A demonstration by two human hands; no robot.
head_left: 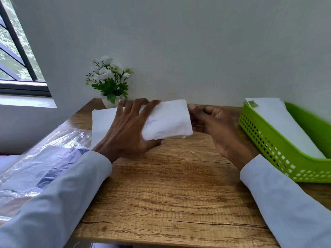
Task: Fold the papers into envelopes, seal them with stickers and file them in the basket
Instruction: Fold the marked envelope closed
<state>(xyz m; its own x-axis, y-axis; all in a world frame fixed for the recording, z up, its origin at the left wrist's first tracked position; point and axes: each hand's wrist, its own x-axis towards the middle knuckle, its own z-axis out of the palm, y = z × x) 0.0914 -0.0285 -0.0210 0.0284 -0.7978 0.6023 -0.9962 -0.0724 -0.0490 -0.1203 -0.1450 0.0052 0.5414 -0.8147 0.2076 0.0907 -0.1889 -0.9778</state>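
Observation:
A folded white paper (170,120) with a small blue scribble is held above the wooden table (161,185). My left hand (129,127) grips its left end, fingers spread over the top and thumb underneath. At the paper's right edge my right hand (213,126) has curled fingers; whether they pinch the paper or a small sticker I cannot tell. A flat stack of white paper (102,122) lies behind my left hand. The green basket (272,147) at the right holds white envelopes (279,126), one with a dark sticker (252,104).
A clear plastic bag (44,158) with sheets inside covers the table's left side. A small pot of white flowers (109,81) stands at the back against the grey wall. A window (16,56) is at the upper left.

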